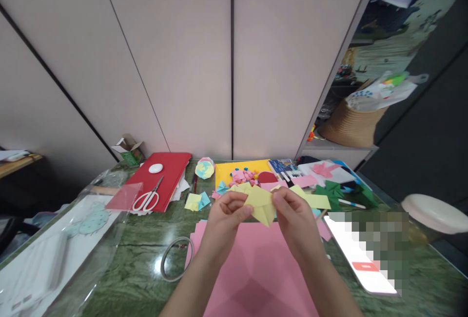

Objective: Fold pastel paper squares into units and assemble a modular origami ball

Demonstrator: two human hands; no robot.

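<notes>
A folded yellow paper piece [262, 206] is held up over the table between both my hands. My left hand [224, 217] pinches its left side with fingers closed. On the paper's right edge, my right hand [295, 214] grips with fingers pressed together. Below the hands lies a large pink sheet [256, 273] with creases, on the green marble table [142, 258].
White scissors [148, 200] lie on a red folder [164, 176] at the left. A yellow sheet [234, 168] with small folded papers, green paper pieces [334, 191], a tape ring [176, 257] and a phone [360, 258] surround the hands. A clear plastic sleeve [73, 239] covers the left edge.
</notes>
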